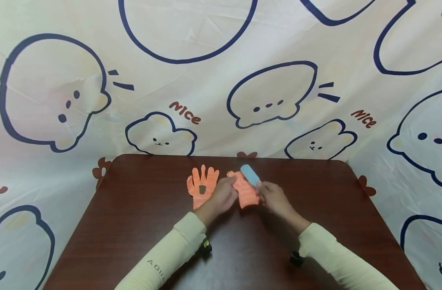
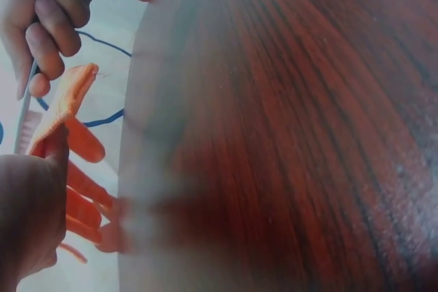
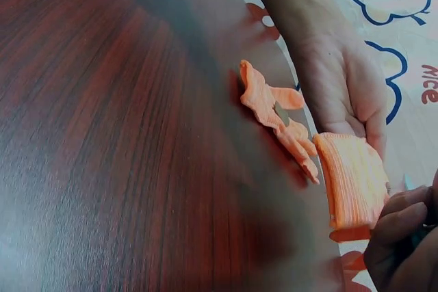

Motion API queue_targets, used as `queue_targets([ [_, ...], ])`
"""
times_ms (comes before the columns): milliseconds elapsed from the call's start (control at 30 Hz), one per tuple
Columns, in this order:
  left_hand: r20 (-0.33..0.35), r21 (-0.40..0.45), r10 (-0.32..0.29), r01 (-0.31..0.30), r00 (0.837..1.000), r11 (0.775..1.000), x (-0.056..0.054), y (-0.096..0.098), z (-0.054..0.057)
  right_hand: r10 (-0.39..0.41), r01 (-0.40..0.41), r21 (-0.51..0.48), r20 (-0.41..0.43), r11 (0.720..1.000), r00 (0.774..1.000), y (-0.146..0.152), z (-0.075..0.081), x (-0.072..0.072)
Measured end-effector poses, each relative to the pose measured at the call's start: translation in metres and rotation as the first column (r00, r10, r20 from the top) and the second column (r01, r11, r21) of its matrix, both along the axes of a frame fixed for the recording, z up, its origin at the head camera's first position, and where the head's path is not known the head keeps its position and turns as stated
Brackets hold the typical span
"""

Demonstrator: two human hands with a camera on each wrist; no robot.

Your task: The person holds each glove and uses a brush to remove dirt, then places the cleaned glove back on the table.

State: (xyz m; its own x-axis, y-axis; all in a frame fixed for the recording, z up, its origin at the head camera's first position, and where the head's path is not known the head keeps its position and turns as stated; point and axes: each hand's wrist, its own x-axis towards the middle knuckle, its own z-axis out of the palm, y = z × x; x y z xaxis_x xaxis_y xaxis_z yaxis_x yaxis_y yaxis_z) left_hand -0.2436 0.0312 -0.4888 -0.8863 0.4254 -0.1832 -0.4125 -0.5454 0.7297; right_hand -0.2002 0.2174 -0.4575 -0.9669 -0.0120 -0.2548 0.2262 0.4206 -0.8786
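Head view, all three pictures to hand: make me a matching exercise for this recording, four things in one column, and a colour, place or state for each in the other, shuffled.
Things
1. Brush
2. Dark-patched glove
3. Other orange glove
4. Tabletop

Descriptions
A. Held by the left hand
B. Reddish-brown, with a wood-grain look
C. Light blue, in the grip of the right hand
D. Lying untouched by the right hand, its fingers spread

Pairs: 1-C, 2-D, 3-A, 4-B
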Motion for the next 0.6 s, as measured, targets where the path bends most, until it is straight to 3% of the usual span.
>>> queue_targets([
  [333, -0.001, -0.003, -0.010, 0.010, 1.000, 1.000, -0.002, 0.001, 0.002, -0.042, 0.044, 0.028, -0.054, 0.999, 0.998, 0.018, 0.009, 0.002],
  [600, -0.011, 0.050, -0.097, 0.098, 0.995, 0.994, -0.003, 0.014, 0.005, 0.011, -0.014, -0.047, -0.060, 0.999, 0.998, 0.006, 0.010, 0.006],
])
